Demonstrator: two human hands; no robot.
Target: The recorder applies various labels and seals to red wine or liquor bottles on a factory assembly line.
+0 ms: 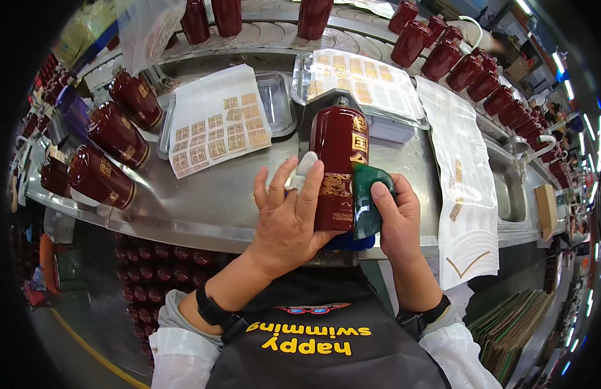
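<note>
- Nearest the camera is the person's black apron, with yellow lettering and a small goggles print that appear upside down.
- The left hand is spread along the left side of a dark red bottle, thumb by its base; how firmly it presses cannot be told. One finger wears a white cover.
- The right hand is closed on a green scraper (thumb on top), which sits against the bottle's lower right side.
- The bottle is in front of the person at the near edge of the metal table, neck pointing away, with gold characters and a gold patterned band; something blue shows beneath its base.
- Left of it, a white sheet of gold labels partly covers a metal tray.
- Beyond the bottle, to the right, another label sheet lies over a second tray.
- Further right, a long white sheet hangs over the table's edge, near a sink.
- More red bottles stand at the left.
</note>
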